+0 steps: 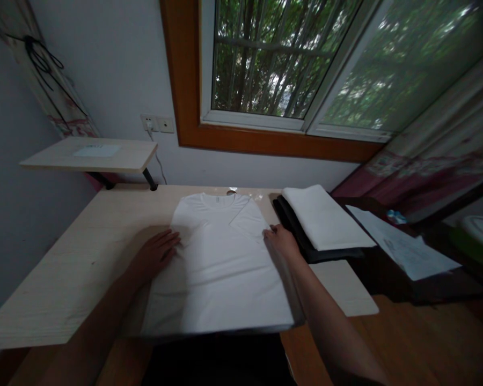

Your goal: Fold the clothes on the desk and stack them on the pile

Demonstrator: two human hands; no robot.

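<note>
A white short-sleeved T-shirt [225, 268] lies spread on the light wooden desk [92, 262], its neckline toward the wall and its sleeves folded inward. Shallow creases cross its lower part, and the hem reaches the desk's near edge. My left hand [155, 254] rests at the shirt's left side, fingers stretched out and lying flat with the tips on the cloth. At the opposite side, my right hand [282, 240] has its fingers bent together on the shirt's right edge, by the folded sleeve.
To the right, a folded white cloth [326, 217] lies on a folded black one [292, 225]. Papers [402, 244] sit on a dark surface beyond. A raised shelf [88, 153] stands at the back left, below wall sockets [156, 124]. A window [282, 64] is ahead.
</note>
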